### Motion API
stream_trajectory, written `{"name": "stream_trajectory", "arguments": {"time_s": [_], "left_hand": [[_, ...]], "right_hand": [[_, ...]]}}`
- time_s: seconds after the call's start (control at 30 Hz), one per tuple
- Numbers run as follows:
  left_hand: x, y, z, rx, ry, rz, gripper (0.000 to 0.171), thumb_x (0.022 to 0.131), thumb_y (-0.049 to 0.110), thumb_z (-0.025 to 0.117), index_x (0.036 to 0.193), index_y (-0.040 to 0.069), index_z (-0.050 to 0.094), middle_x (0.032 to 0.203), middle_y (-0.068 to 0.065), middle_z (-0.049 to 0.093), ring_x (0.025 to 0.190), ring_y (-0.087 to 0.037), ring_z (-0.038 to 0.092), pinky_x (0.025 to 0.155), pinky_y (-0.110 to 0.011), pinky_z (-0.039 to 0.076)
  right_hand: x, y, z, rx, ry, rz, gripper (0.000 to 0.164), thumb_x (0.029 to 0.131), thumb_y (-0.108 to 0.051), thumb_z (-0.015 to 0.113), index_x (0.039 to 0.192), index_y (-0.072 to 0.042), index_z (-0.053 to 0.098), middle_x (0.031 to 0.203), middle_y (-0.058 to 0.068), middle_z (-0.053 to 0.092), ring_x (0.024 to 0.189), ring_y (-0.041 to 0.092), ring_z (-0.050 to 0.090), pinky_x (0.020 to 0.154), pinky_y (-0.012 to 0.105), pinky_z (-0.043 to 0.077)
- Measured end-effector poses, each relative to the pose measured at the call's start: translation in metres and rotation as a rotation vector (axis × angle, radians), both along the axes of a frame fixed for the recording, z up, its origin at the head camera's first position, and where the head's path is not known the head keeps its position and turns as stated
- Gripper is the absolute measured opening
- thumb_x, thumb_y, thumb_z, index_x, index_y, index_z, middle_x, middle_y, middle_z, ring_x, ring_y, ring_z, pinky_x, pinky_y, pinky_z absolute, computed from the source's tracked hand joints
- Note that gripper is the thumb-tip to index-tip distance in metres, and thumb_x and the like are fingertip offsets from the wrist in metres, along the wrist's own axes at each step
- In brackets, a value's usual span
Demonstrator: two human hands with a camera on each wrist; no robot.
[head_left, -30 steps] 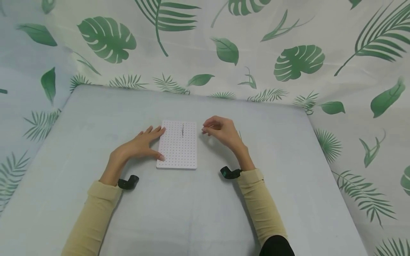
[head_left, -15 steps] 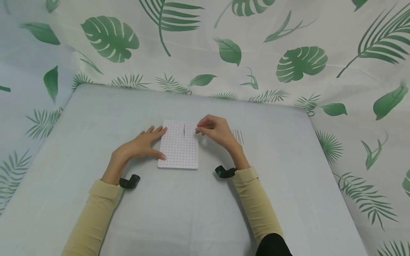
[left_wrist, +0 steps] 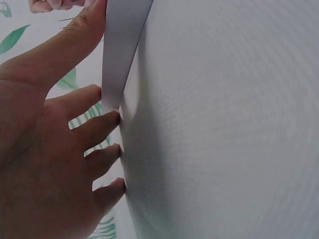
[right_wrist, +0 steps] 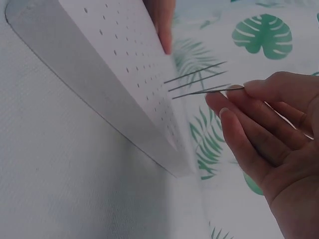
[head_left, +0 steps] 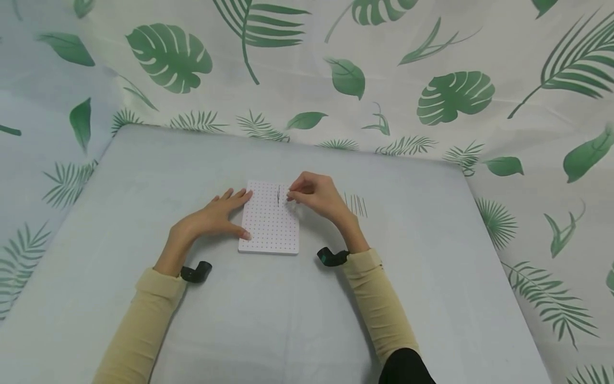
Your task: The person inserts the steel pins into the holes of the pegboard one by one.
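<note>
A white pegboard (head_left: 268, 229) with rows of small holes lies flat on the table. My left hand (head_left: 211, 217) rests at its left side, fingers spread, the thumb on the near left corner and fingertips at the edge. Between thumb and fingertips, my right hand (head_left: 316, 196) pinches a thin dark metal pin (right_wrist: 219, 91) over the board's far right part. Similar pins (right_wrist: 197, 72) stand upright in holes just beside the held one in the right wrist view. Whether the held pin's tip touches the board, I cannot tell.
Several thin pins (head_left: 356, 205) lie in a row on the white-covered table (head_left: 240, 320), right of the board and beyond the right wrist. A leaf-patterned cloth (head_left: 297, 69) hangs behind the table and at its sides.
My right hand has moved left with the pin, from beside the board to over its far right part, uncovering the row of pins on the table. The left hand stays on the board.
</note>
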State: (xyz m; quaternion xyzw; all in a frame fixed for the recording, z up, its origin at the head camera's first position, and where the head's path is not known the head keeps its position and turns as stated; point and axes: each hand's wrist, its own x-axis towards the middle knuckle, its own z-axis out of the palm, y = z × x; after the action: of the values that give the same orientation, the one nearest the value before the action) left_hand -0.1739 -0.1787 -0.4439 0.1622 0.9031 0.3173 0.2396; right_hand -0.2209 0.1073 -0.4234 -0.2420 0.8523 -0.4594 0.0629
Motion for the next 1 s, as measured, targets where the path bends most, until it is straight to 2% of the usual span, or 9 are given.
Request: {"name": "stream_trajectory", "arguments": {"time_s": [0.27,0.6,1.0], "left_hand": [[-0.001,0.001,0.002,0.003,0.008,-0.012,0.108,0.084,0.038,0.084,0.165,0.008,0.019,0.172,-0.02,0.009,0.158,-0.046,-0.003,0.128,-0.062,-0.003],[-0.001,0.0,0.001,0.001,0.016,-0.022,0.107,0.085,0.038,0.084,0.165,0.007,0.018,0.172,-0.021,0.009,0.158,-0.047,-0.002,0.128,-0.062,-0.002],[-0.001,-0.001,0.001,-0.006,0.024,-0.024,0.106,0.086,0.038,0.083,0.164,0.006,0.019,0.171,-0.022,0.01,0.158,-0.047,-0.002,0.127,-0.063,-0.002]], "right_hand": [[0.0,-0.005,-0.001,-0.001,-0.005,0.046,0.005,0.095,-0.008,0.072,0.097,-0.003,0.071,0.096,0.008,0.079,0.089,0.019,0.077,0.079,0.032,0.063],[0.001,-0.008,-0.005,0.0,-0.012,0.054,0.005,0.093,-0.007,0.074,0.095,-0.003,0.072,0.097,0.01,0.078,0.092,0.023,0.077,0.081,0.033,0.063],[0.002,-0.012,-0.006,0.038,-0.012,0.076,0.004,0.094,-0.009,0.074,0.095,-0.005,0.072,0.1,0.009,0.078,0.092,0.02,0.076,0.082,0.031,0.063]]}}
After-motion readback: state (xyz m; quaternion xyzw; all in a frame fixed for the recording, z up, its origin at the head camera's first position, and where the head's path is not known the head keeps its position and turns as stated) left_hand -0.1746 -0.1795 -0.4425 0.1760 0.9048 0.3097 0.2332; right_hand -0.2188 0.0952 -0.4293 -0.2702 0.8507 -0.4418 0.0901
